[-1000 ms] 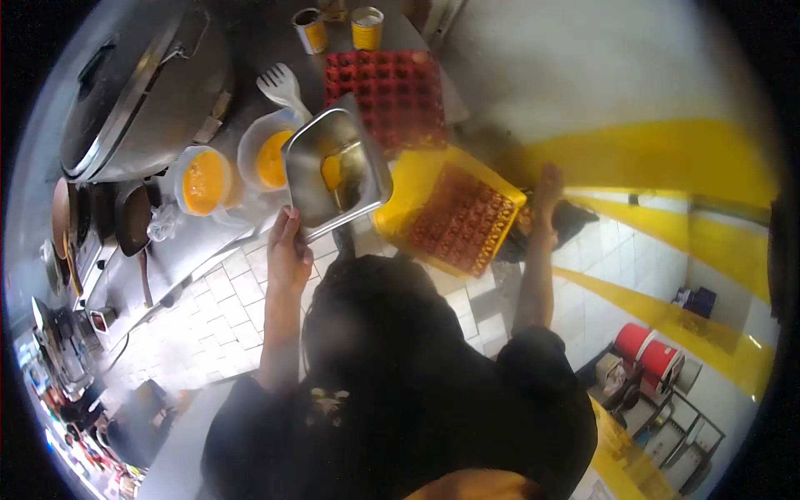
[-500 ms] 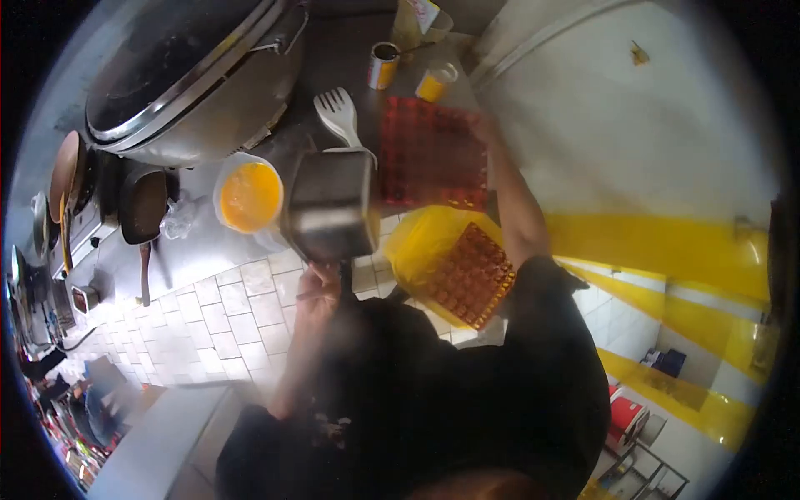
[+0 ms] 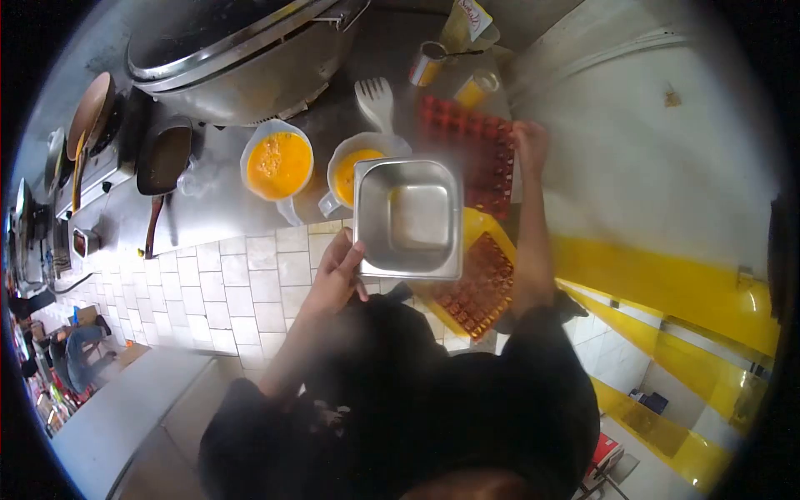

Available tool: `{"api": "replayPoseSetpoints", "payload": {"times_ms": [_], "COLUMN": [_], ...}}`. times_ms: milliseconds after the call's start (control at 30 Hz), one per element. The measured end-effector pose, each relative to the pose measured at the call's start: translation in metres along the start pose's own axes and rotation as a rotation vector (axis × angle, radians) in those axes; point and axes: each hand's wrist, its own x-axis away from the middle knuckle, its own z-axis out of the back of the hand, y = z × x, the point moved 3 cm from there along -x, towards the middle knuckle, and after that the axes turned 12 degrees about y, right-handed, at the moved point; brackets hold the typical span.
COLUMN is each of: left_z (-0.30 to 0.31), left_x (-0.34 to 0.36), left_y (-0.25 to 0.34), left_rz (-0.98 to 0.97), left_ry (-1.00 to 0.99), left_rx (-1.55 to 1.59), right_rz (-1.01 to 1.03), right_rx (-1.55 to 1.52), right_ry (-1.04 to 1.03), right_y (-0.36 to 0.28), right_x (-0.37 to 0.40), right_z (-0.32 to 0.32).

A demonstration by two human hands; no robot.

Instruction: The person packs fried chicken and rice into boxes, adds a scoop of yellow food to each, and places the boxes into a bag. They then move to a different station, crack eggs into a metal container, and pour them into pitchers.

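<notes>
Seen from the head camera, the left hand [image 3: 337,271] grips the near corner of an empty steel pan [image 3: 408,218], thumb on its rim, holding it level above the edge of the worktop [image 3: 208,218]. The right hand [image 3: 529,143] lies on the far edge of a red egg tray [image 3: 462,142]; I cannot tell whether it grips. Two jugs of beaten egg [image 3: 277,164] stand just beyond the pan, with a white slotted spatula [image 3: 375,100] behind them. A packet [image 3: 471,12] at the back carries red writing, too blurred to read. Two cans [image 3: 427,64] stand beside it.
</notes>
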Motion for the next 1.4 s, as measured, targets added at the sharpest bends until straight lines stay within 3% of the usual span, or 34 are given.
{"api": "replayPoseSetpoints", "payload": {"times_ms": [33,67,133,233,300,367,400,433,500,533,633,700,767,833,900,933,967,1033,1067,1133,1200,1267,1400], "left_z": [-0.004,-0.011,-0.02,-0.035,-0.039,-0.046,-0.051,-0.055,-0.062,-0.066,-0.077,-0.081,-0.08,-0.084,-0.086,-0.087,-0.087,-0.082,-0.081,-0.084,-0.101,-0.097,-0.102], "left_x": [0.002,0.006,0.008,0.01,0.008,0.007,0.005,0.006,0.007,0.007,0.009,0.013,0.012,0.01,0.012,0.009,0.006,-0.007,-0.015,-0.013,0.006,-0.004,0.002], "left_y": [-0.001,-0.001,-0.014,-0.025,-0.035,-0.047,-0.05,-0.053,-0.056,-0.058,-0.063,-0.067,-0.069,-0.069,-0.072,-0.075,-0.08,-0.097,-0.105,-0.109,-0.098,-0.108,-0.109], "left_rz": [-0.072,-0.106,-0.163,-0.26,-0.28,-0.26,-0.255,-0.247,-0.228,-0.224,-0.206,-0.206,-0.192,-0.192,-0.16,-0.161,-0.16,-0.148,-0.22,-0.291,-0.059,-0.052,0.017], "left_ry": [-0.035,-0.065,-0.05,-0.045,-0.063,-0.085,-0.085,-0.106,-0.142,-0.158,-0.171,-0.181,-0.205,-0.216,-0.222,-0.219,-0.228,-0.236,-0.252,-0.268,-0.272,-0.295,-0.326], "left_rx": [-0.079,-0.161,-0.202,-0.265,-0.291,-0.303,-0.298,-0.314,-0.313,-0.325,-0.362,-0.38,-0.392,-0.39,-0.413,-0.411,-0.423,-0.431,-0.494,-0.547,-0.459,-0.454,-0.397], "right_rz": [-0.262,-0.266,-0.567,-0.622,-0.741,-0.569,-0.274,-0.276,-0.055,-0.182,-0.175,0.161,-0.169,-0.198,-0.105,0.07,0.067,0.458,0.366,0.444,0.53,0.536,0.524], "right_rx": [-0.401,-0.401,-1.05,-1.2,-0.942,-0.802,-0.439,-0.44,-0.403,-0.602,-0.465,-0.177,-0.388,-0.522,-0.264,-0.129,-0.128,0.198,0.176,0.288,0.395,0.725,0.867], "right_ry": [0.105,0.113,0.044,0.202,0.241,0.178,0.275,0.302,0.386,0.333,0.399,0.378,0.435,0.42,0.326,0.174,0.171,-0.151,-0.282,-0.331,-0.387,-0.446,-0.503], "right_y": [-0.02,-0.02,-0.016,-0.085,-0.086,-0.08,-0.08,-0.086,-0.107,-0.1,-0.099,-0.124,-0.116,-0.109,-0.145,-0.16,-0.169,-0.187,-0.183,-0.171,-0.162,-0.154,-0.152], "right_x": [0.031,0.051,0.093,0.186,0.223,0.249,0.255,0.26,0.263,0.263,0.266,0.267,0.27,0.266,0.265,0.263,0.259,0.252,0.249,0.245,0.242,0.239,0.23], "right_z": [0.01,0.022,0.046,0.063,0.074,0.075,0.076,0.079,0.091,0.104,0.124,0.124,0.133,0.15,0.162,0.161,0.161,0.148,0.139,0.127,0.116,0.106,0.098]}}
